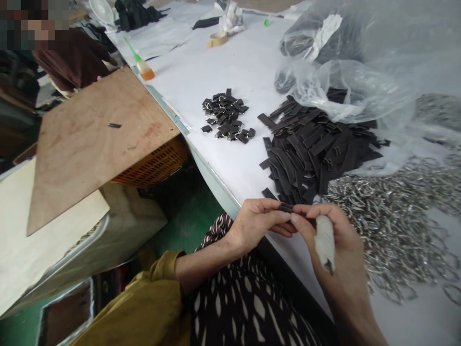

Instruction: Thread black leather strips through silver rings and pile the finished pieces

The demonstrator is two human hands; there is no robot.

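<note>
Two bare hands, nearest: left hand (252, 223), fingertips pinched closed on a small dark strip (287, 207); right hand (340, 240), thumb and finger closed at the strip's other end, a white-wrapped tool (324, 242) also held in it. One patterned garment (245, 307), below the hands; one mustard sleeve (144, 302), left arm.

One spread of metal rings (392, 230), beside the right hand on the white table (248, 62). One heap of dark strips (317, 144), just beyond the hands. One wooden board (97, 129), left of the table, above an orange basket (154, 163). One small pile of dark tabs with rings (226, 115), left of the heap. One clear plastic bag (345, 86), partly over the heap. Farther: one green-nozzled bottle (145, 69), tilted; one person in brown (72, 57); one tape roll (218, 39).
</note>
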